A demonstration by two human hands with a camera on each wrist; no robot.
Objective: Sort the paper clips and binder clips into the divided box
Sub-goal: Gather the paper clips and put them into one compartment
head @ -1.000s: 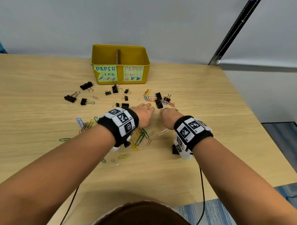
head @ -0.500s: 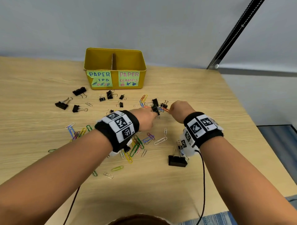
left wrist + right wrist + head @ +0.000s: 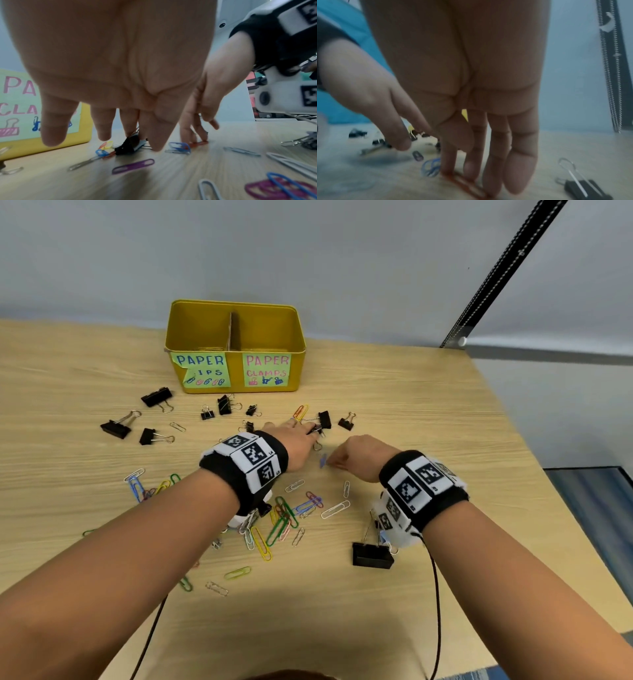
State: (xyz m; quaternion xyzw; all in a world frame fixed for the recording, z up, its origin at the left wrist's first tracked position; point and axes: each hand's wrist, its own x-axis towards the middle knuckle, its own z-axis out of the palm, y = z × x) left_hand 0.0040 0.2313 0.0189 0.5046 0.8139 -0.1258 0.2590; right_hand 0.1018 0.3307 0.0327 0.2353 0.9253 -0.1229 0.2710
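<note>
At the left of the head frame three black binder clips lie on the wooden table, with a loose pile of coloured paper clips lower and nearer the middle. The yellow divided box stands at upper centre, both compartments open, labelled "PAPER ..IPS" on the left and "PAPER CLAMPS" on the right.

Just below it, the left hand reaches with fingers extended, their tips at a small black binder clip; whether they actually pinch it I cannot tell.

To its right, the right hand points its straight fingers down, pressing a red paper clip against the table, a blue paper clip just beside it.

A large black binder clip lies under the right wrist.
</note>
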